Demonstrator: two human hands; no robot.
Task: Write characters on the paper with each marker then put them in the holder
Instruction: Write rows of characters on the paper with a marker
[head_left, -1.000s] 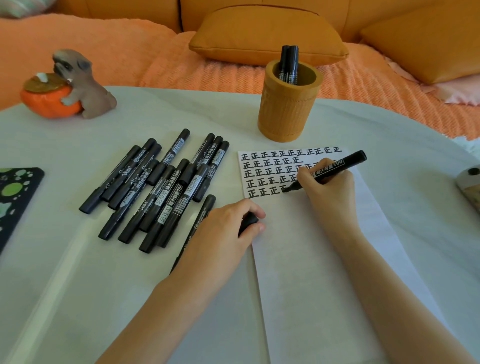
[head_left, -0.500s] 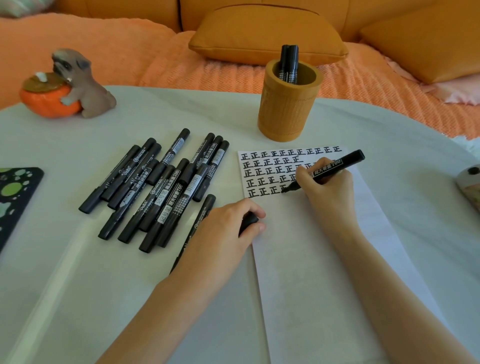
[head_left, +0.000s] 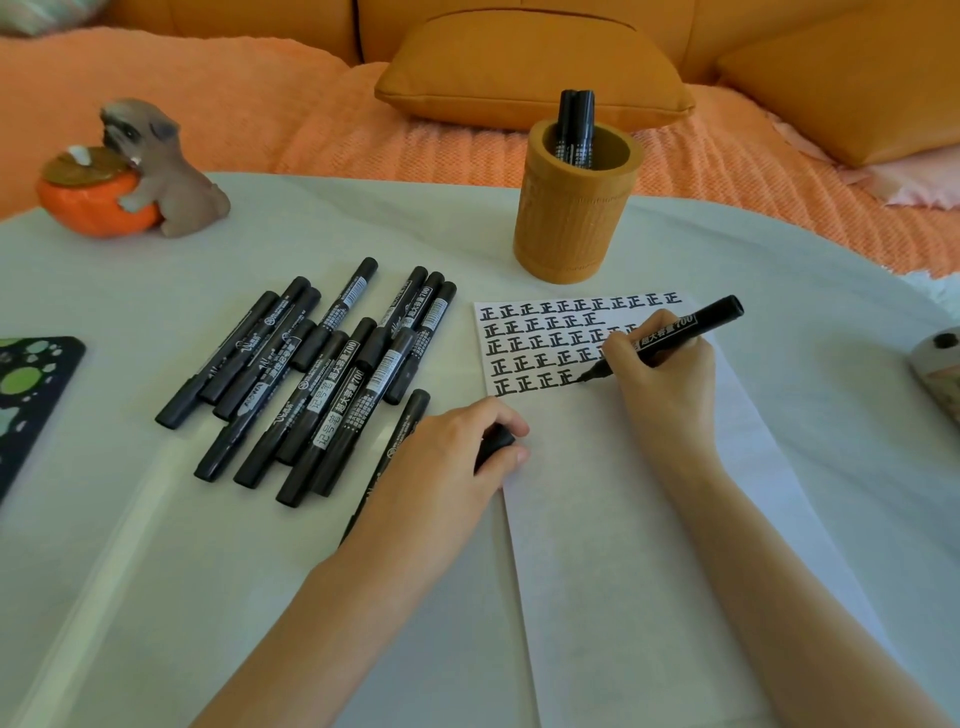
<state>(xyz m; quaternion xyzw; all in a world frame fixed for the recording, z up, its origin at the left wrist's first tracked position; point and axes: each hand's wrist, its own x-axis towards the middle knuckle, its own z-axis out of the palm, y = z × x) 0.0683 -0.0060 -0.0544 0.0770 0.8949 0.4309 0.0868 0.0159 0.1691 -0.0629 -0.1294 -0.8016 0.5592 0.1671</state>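
Both hands are on the paper (head_left: 623, 545), apart from one another. Right hand (head_left: 662, 387) grips an uncapped black marker (head_left: 693, 326) in a writing hold, fingers curled round the barrel, the tip touching the sheet at the end of the fifth row of characters (head_left: 550, 343), the back end slanting up and to the right. Left hand (head_left: 447, 460) rests at the sheet's left edge, its fingers and thumb curled round a black cap (head_left: 493, 442). The sheet lies lengthwise on the white table (head_left: 260, 223), its top filled with rows of the same black character and the lower part blank. Just beyond its top edge stands the tan round holder (head_left: 571, 228), upright, with two markers (head_left: 575, 130) standing in it side by side, capped ends up. Left of the sheet lies a pile (head_left: 322, 374) of capped black markers, all slanting the same way, several overlapping. One more marker (head_left: 410, 415) lies nearer, between the pile and the sheet, its lower end hidden under the left wrist. At the far left of the table sits a dog figurine (head_left: 171, 171) leaning on an orange pot (head_left: 96, 205). A dark board (head_left: 26, 400) with green spots shows at the left edge, and a pale object (head_left: 940, 369), too cropped to name, at the right edge. Behind the table are an orange blanket (head_left: 260, 104) and a cushion (head_left: 530, 73).
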